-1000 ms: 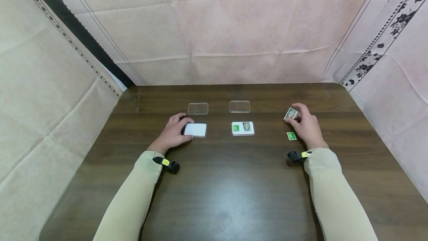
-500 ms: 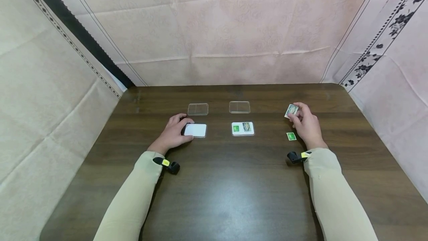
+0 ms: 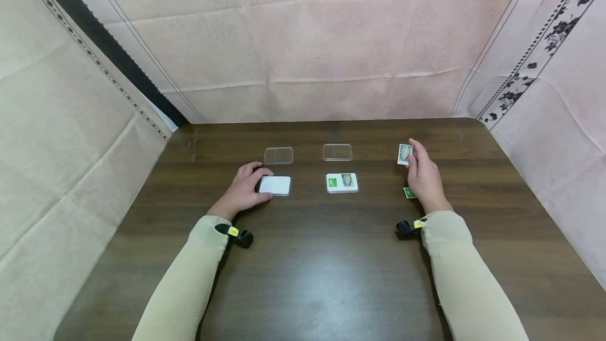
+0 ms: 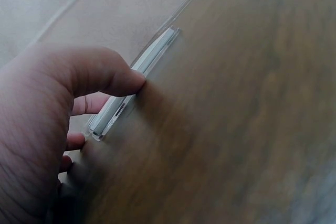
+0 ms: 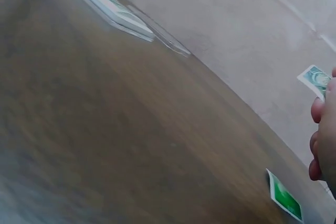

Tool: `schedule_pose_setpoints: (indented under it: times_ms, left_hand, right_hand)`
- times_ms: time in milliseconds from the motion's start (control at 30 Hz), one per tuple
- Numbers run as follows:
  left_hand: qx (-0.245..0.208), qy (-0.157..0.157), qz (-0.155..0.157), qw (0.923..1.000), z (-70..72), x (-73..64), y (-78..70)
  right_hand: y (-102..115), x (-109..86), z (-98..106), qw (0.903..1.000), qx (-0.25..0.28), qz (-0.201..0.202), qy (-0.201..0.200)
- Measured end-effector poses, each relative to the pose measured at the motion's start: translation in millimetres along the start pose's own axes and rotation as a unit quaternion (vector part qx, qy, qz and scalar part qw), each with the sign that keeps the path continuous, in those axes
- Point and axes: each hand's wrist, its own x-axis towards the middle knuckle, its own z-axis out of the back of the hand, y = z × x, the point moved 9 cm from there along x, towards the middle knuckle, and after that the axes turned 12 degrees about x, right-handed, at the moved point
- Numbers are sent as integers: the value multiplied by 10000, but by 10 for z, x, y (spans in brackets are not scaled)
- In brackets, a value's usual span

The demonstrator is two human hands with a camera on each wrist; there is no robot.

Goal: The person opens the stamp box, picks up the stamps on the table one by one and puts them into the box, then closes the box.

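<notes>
My right hand (image 3: 425,180) pinches a small blue-green stamp (image 3: 404,153) with a white border, held up over the table at the right. In the right wrist view the stamp (image 5: 315,77) pokes out past the thumb and fingertips. Below that hand, partly covered by it in the head view, lies a green stamp (image 5: 286,199) on the table. My left hand (image 3: 241,188) grips a shallow clear case (image 4: 113,121) with a white insert (image 3: 275,186), thumb along the near edge and fingers at the side and far edge.
Right of the left case lies a second case (image 3: 347,190) bearing a green stamp and a portrait-like stamp on white. Two clear lids, one left (image 3: 279,156) and one right (image 3: 337,152), lie behind the cases. A pale cloth (image 3: 303,57) hangs beyond the brown table (image 3: 322,257).
The right hand has shifted left with its stamp, which has turned more upright, and now partly covers the green stamp. The left hand stays on its case.
</notes>
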Motion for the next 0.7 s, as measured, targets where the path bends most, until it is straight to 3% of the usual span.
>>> schedule_pose_setpoints:
  times_ms: [267, 500, 700]
  left_hand:
    - [-2, -18, -9, 10000, -1, -1, 12]
    - [-20, 13, 19, 10000, -3, -1, 21]
    - [2, 34, -10, 10000, 1, -3, 14]
  right_hand:
    - [121, -38, -92, 9997, 185, 125, -64]
    - [217, -97, -199, 9989, 461, -22, -56]
    - [366, -138, -293, 9973, 652, 182, -273]
